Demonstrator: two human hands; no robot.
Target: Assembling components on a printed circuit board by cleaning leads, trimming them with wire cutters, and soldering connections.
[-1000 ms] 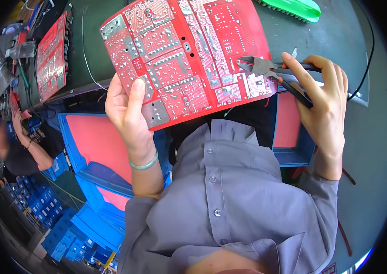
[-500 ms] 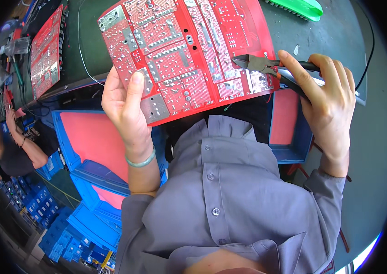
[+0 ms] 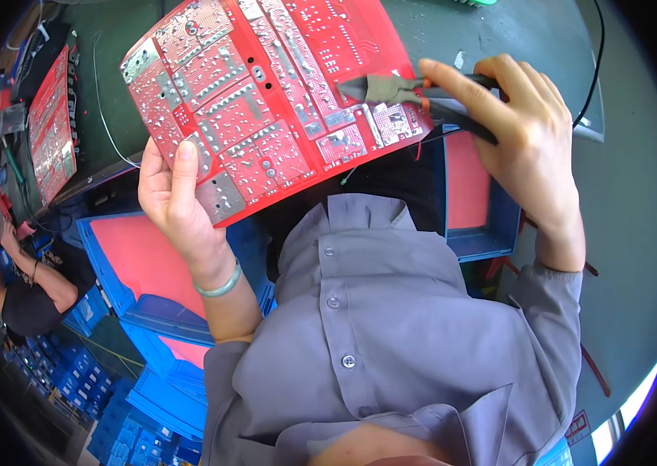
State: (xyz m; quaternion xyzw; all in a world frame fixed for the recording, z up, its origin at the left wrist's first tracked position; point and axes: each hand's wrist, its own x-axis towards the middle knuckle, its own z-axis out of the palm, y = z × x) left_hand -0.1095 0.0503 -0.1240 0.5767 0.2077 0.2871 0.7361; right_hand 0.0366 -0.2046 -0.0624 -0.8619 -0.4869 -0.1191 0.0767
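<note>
Left hand [image 3: 181, 206]: fingers clamped on the lower corner of the red circuit board [image 3: 266, 101], thumb flat on its solder side.
Right hand [image 3: 522, 140]: fingers wrapped tight round the cutters [image 3: 406, 89], whose tip touches the board's right edge.
Board: held up, tilted, over the blue trays [image 3: 150, 264].
Further off: second red board [image 3: 50, 124] on the dark bench [image 3: 639, 194].

- The red circuit board [image 3: 266, 101], gripped at its lower corner by the left hand [image 3: 181, 210], was cut off by the top edge.
- The cutter's handles [image 3: 452, 97] were mostly hidden inside the right hand [image 3: 522, 140].
- The solder joints under the cutter tips were too small to be told.
</note>
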